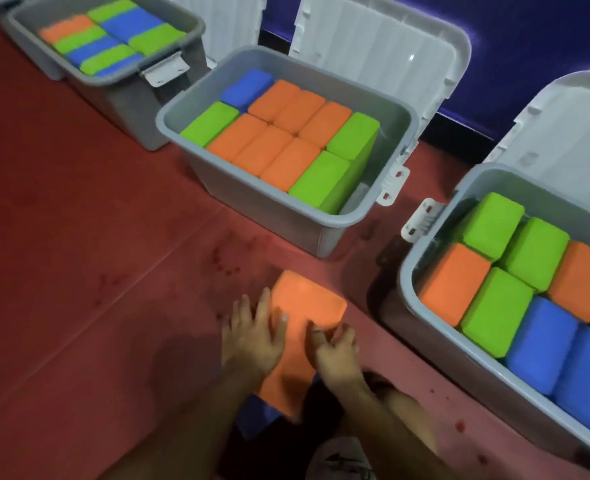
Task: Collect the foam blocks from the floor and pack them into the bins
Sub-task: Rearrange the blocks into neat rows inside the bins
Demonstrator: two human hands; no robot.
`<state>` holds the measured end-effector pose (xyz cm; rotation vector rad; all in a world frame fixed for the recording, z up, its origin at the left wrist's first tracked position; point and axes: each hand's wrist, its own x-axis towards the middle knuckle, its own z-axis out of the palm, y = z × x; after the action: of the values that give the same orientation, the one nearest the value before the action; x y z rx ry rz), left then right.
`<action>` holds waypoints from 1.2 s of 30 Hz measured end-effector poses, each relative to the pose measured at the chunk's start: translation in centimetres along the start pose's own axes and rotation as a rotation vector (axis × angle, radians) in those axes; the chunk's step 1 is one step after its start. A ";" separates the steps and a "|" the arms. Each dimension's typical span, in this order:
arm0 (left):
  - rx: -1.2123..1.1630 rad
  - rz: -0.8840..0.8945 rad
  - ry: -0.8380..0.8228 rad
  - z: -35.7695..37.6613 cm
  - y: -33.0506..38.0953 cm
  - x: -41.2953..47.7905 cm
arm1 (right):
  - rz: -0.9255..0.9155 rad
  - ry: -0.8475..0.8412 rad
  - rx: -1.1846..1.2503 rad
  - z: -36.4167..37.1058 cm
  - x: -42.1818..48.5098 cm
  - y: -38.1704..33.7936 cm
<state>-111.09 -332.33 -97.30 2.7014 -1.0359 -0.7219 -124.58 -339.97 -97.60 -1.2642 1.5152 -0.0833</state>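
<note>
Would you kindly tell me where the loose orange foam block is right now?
In the head view, the orange foam block sits low at centre, under the left hand and right hand, just in front of the middle bin.

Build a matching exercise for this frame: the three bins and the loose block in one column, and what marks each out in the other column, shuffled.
Things
1. loose orange block
2. middle bin
3. far-left bin
4. right bin

Descriptions
A. filled mostly with orange, plus a single blue block
B. cut off by the picture's right edge
C. lies on the red floor, outside every bin
D. packed in green and blue, with orange at one corner

Pairs: 1-C, 2-A, 3-D, 4-B
</note>
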 end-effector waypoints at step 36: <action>-0.686 1.053 -0.418 -8.6 48.9 -17.1 | -0.529 0.782 0.288 -45.8 -17.6 -4.1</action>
<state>-146.60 -357.72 -68.05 1.1892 -1.6517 -1.1047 -159.09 -353.89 -65.40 -1.4363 1.6648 -1.2146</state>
